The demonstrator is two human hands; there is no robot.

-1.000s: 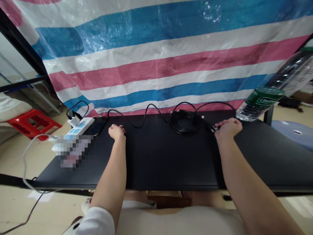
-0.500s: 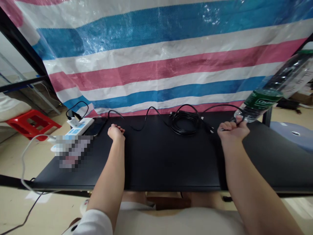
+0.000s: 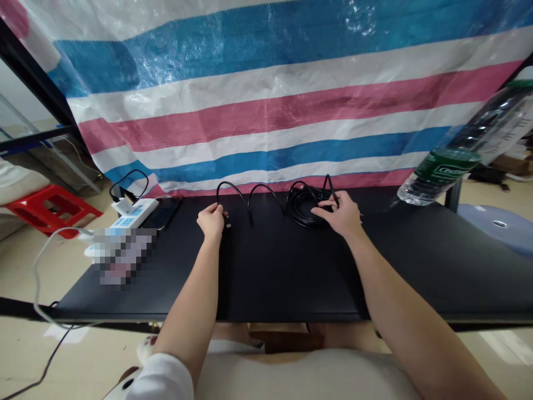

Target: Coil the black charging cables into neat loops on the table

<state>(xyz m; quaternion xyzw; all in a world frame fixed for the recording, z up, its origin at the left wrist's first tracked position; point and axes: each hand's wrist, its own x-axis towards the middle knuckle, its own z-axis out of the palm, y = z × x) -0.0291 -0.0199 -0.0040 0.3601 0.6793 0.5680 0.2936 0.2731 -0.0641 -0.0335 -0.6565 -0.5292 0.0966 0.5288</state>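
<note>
A black cable (image 3: 266,191) lies along the far side of the black table (image 3: 270,278), part of it wound in a loose coil (image 3: 302,208). My left hand (image 3: 211,219) is closed on one end of the cable, near its plug. My right hand (image 3: 342,214) rests on the right side of the coil, fingers curled round a loop of it that stands up above the hand.
A white power strip (image 3: 131,214) and a dark phone (image 3: 163,213) lie at the table's far left. A plastic water bottle (image 3: 458,153) with a green label stands at the far right. A striped tarp (image 3: 266,94) hangs behind. A red stool (image 3: 50,205) is on the floor, left.
My left hand moved right and took hold of the cable's end. My right hand moved left from the table's right side onto the coil, bringing the cable's loop with it.
</note>
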